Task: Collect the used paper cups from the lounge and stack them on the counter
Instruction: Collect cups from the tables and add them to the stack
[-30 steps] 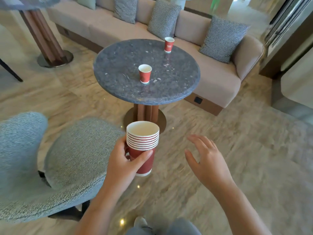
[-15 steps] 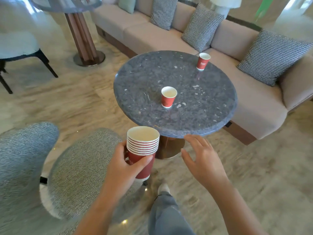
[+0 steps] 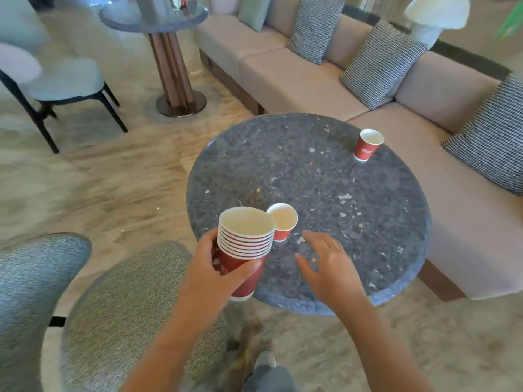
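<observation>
My left hand (image 3: 210, 274) grips a stack of several nested red paper cups (image 3: 243, 244) with white rims, held upright over the near edge of a round dark stone table (image 3: 353, 222). A single red cup (image 3: 283, 222) stands on the table just behind the stack. My right hand (image 3: 328, 264) hovers open over the tabletop, fingers spread, a short way to the right of that cup and not touching it. A second red cup (image 3: 367, 144) stands near the table's far right edge.
A grey speckled armchair (image 3: 113, 306) sits at lower left. A beige sofa (image 3: 339, 89) with checked cushions (image 3: 382, 63) runs behind the table. Another round table (image 3: 154, 14) with a wooden pedestal and a pale chair (image 3: 62, 80) stand at the back left. Marble floor surrounds.
I have stepped closer to the table. Both hands now lie over its near edge, and my right hand has reached forward toward the nearer cup.
</observation>
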Demonstrator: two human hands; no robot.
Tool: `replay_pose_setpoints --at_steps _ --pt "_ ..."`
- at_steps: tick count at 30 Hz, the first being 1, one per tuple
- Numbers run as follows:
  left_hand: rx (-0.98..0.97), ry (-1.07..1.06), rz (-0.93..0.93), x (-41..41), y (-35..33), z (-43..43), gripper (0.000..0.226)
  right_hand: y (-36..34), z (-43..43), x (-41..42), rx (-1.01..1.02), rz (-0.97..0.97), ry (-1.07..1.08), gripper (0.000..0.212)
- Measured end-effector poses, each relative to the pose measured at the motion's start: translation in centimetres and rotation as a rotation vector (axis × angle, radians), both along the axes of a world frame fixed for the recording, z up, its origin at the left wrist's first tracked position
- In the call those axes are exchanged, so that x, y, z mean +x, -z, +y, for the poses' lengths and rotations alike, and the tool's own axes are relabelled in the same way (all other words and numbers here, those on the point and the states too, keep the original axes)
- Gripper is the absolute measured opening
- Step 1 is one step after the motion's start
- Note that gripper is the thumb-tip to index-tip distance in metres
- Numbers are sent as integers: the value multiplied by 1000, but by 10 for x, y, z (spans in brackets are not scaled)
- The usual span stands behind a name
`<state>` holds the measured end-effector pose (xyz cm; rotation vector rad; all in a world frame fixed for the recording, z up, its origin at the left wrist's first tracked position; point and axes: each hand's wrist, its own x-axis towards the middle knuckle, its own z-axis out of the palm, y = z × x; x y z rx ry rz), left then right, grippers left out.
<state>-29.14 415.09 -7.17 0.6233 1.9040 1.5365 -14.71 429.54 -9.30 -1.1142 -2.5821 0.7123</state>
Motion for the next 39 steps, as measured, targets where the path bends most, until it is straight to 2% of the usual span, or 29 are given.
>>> replay_pose_setpoints --at_steps 7,13,20,39 --pt "-62 -64 -21 -30 12 8 73 21 33 -29 -54 -27 -33 50" --pt "-83 -69 -15 -53 11 16 66 39 47 -47 -111 -109 -12 68" --pt "-116 -63 -19 -68 16 21 68 55 60 -66 -122 -158 -6 78" --pt "-138 -113 -23 -84 23 14 69 74 77 -97 -176 -282 70 85"
